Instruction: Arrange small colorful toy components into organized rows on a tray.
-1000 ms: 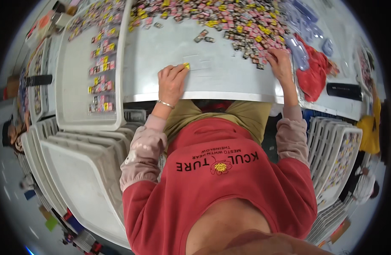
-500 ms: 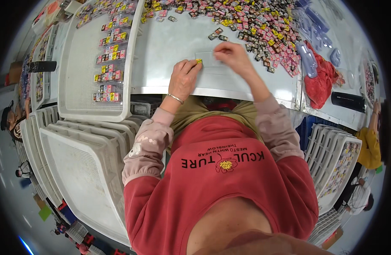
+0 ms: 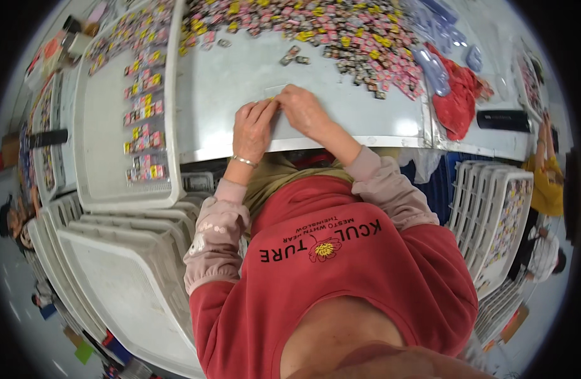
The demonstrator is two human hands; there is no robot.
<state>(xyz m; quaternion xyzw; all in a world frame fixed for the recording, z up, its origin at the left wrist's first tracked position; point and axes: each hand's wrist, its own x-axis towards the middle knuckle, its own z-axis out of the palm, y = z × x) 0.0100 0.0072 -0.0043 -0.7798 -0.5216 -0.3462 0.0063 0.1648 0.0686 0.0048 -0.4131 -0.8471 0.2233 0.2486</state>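
Over the near part of the white table [image 3: 208, 120], my two hands meet with fingertips touching. My left hand [image 3: 252, 126], with a bracelet at its wrist, pinches a small yellow piece [image 3: 272, 98], mostly covered by the fingers. My right hand [image 3: 306, 115] is closed against it; what its fingers hold is hidden. A clear plastic piece [image 3: 276, 90] shows just beyond the fingertips. Farther off lie a few loose dark pieces [image 3: 290, 55], and behind them a wide pile of small pink, black and yellow pieces [image 3: 366, 47].
Left stands a white mesh tray [image 3: 101, 183] with rows of clear packs [image 3: 145, 170]. Stacked trays [image 3: 120, 271] are at my left side, more trays [image 3: 486, 215] at my right. A red cloth [image 3: 458, 104], purplish plastic packs [image 3: 432, 72] and a black cylinder [image 3: 504, 120] lie right. Other people work at both sides.
My right hand has moved left, from apart above the clear plastic to my left hand's fingertips. The left hand still pinches the yellow piece. The whole view has shifted a little.
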